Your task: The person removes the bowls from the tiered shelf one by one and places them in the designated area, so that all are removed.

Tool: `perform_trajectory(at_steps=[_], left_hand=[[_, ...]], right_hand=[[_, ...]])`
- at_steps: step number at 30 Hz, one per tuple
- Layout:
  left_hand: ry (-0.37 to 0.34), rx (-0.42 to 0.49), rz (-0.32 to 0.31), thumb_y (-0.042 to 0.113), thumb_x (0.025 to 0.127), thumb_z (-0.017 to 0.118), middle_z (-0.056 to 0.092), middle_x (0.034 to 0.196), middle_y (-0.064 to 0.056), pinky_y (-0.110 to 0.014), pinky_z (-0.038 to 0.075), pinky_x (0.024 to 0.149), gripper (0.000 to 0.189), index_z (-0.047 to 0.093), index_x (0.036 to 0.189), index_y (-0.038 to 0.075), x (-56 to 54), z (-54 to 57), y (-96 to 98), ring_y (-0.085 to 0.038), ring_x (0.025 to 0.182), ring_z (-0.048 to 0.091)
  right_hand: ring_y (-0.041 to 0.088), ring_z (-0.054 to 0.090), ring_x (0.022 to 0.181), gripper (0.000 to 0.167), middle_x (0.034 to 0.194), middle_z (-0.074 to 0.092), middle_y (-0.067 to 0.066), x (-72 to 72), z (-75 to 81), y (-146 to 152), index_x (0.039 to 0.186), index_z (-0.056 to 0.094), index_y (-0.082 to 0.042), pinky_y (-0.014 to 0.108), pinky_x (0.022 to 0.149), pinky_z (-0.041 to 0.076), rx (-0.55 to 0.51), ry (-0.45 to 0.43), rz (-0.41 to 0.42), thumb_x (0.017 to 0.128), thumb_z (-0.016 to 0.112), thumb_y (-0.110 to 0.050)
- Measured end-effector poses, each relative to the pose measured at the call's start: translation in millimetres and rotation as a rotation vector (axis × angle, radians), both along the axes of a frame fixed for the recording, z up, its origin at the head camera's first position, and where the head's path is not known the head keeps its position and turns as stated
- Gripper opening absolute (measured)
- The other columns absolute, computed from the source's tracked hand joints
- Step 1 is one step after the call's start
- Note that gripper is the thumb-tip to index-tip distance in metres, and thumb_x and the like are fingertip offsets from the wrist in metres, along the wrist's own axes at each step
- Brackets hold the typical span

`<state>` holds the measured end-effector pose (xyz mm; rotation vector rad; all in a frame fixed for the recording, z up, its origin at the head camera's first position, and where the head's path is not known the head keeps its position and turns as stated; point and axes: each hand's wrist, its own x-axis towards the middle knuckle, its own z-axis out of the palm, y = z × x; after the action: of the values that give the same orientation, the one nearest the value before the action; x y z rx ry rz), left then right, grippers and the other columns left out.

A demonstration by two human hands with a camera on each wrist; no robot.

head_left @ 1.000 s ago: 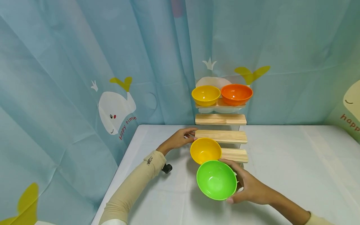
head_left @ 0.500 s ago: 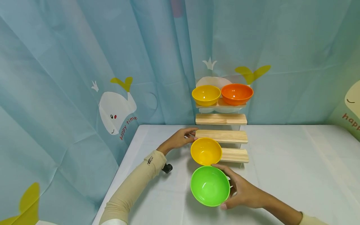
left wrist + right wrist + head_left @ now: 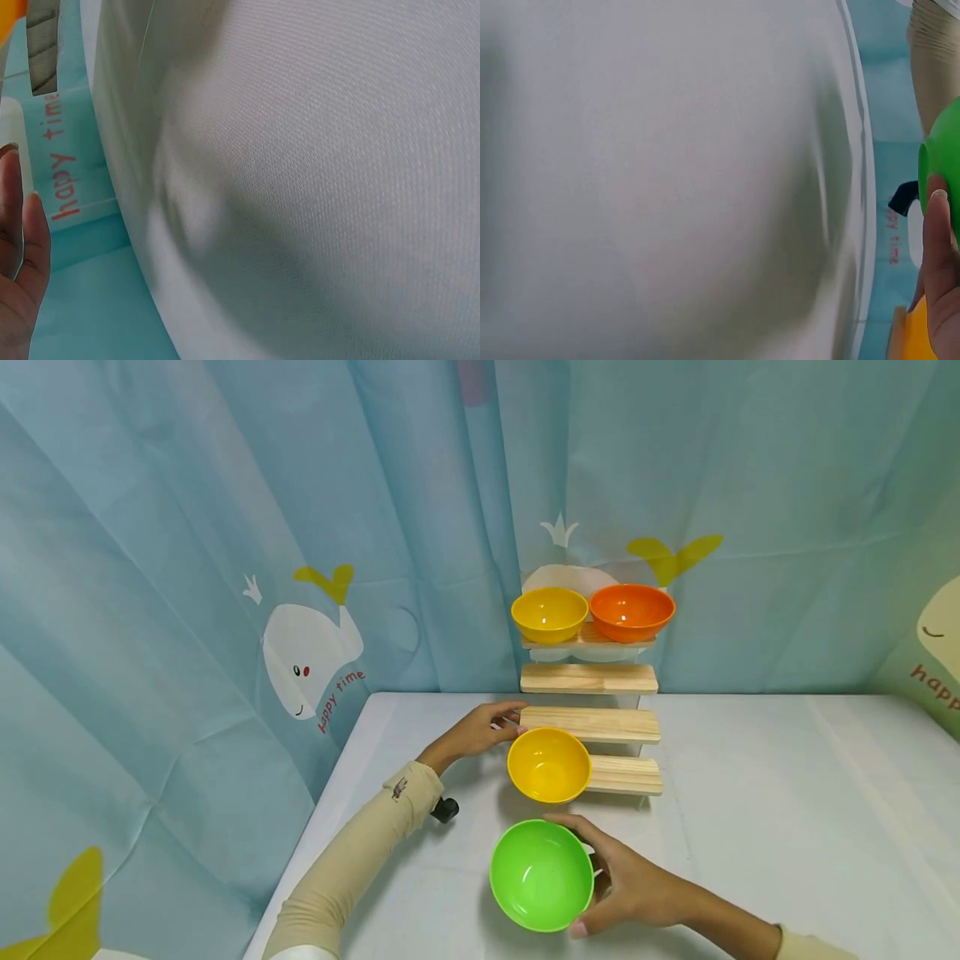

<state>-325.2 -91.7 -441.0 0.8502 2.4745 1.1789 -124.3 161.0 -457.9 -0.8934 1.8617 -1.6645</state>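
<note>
In the head view my right hand (image 3: 626, 885) grips a green bowl (image 3: 542, 875) by its right side, fingers at the far rim and thumb at the near rim. The bowl is over the table in front of the wooden rack (image 3: 590, 722). The right wrist view catches only part of the green bowl (image 3: 946, 161). My left hand (image 3: 477, 731) is at the rack's left edge, fingertips right at the end of a slat; the left wrist view shows its fingers (image 3: 34, 244) fairly straight. Close by, a yellow bowl (image 3: 549, 765) stands at the left of the lowest slat.
On the top slat stand another yellow bowl (image 3: 550, 615) and an orange bowl (image 3: 632, 612), side by side. A small black object (image 3: 446, 810) shows beside the left forearm. Behind the white table (image 3: 780, 810) hangs a blue printed curtain (image 3: 420, 527).
My right hand has drawn the green bowl toward the near left, away from the lower yellow bowl, leaving a gap between them. My left hand has stayed at the rack.
</note>
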Motion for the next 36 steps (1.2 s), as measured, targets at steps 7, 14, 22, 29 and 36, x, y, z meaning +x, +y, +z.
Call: perform_trajectory(at_steps=[7, 14, 22, 29, 36], left_hand=[[-0.001, 0.000, -0.013, 0.027, 0.103, 0.060, 0.062, 0.136, -0.012, -0.033, 0.053, 0.094, 0.055, 0.045, 0.152, 0.010, -0.8, -1.7, -0.3, -0.024, 0.117, 0.061], [0.000, 0.009, -0.010, 0.026, 0.102, 0.061, 0.063, 0.135, -0.012, -0.032, 0.053, 0.094, 0.052, 0.047, 0.151, 0.013, -2.0, -4.3, -0.8, -0.023, 0.116, 0.061], [-0.002, 0.012, -0.009, 0.028, 0.103, 0.060, 0.063, 0.135, -0.013, -0.034, 0.052, 0.095, 0.053, 0.047, 0.151, 0.011, -0.7, -2.6, -1.4, -0.024, 0.118, 0.061], [0.036, -0.001, -0.029, 0.028, 0.103, 0.059, 0.063, 0.134, -0.014, -0.031, 0.053, 0.094, 0.054, 0.046, 0.151, 0.008, -0.3, -0.3, -1.2, -0.022, 0.117, 0.061], [0.019, 0.005, -0.027, 0.028, 0.103, 0.060, 0.062, 0.135, -0.014, -0.033, 0.052, 0.096, 0.054, 0.046, 0.151, 0.009, 0.2, 1.2, -1.2, -0.024, 0.118, 0.061]], right_hand=[[0.025, 0.067, 0.103, 0.102, 0.140, 0.043, 0.026, 1.0, -3.8, -9, 0.157, 0.025, -0.018, 0.040, 0.075, 0.061, -0.032, 0.021, 0.033, 0.075, 0.085, -0.005], [0.023, 0.068, 0.102, 0.104, 0.139, 0.044, 0.025, -0.7, -8.7, -17, 0.157, 0.025, -0.021, 0.039, 0.076, 0.061, 0.013, 0.004, 0.027, 0.074, 0.085, -0.005], [0.023, 0.069, 0.103, 0.104, 0.142, 0.044, 0.021, -4.6, -12.0, -27, 0.157, 0.023, -0.021, 0.038, 0.080, 0.061, 0.042, -0.048, 0.045, 0.075, 0.085, -0.006], [0.024, 0.068, 0.103, 0.103, 0.141, 0.045, 0.017, -7.5, -13.3, -33, 0.158, 0.021, -0.013, 0.036, 0.081, 0.060, 0.074, -0.094, 0.038, 0.077, 0.085, -0.008], [0.023, 0.068, 0.102, 0.101, 0.142, 0.044, 0.019, -9.1, -15.4, -40, 0.157, 0.023, -0.012, 0.034, 0.082, 0.059, 0.071, -0.063, 0.034, 0.076, 0.085, -0.010]])
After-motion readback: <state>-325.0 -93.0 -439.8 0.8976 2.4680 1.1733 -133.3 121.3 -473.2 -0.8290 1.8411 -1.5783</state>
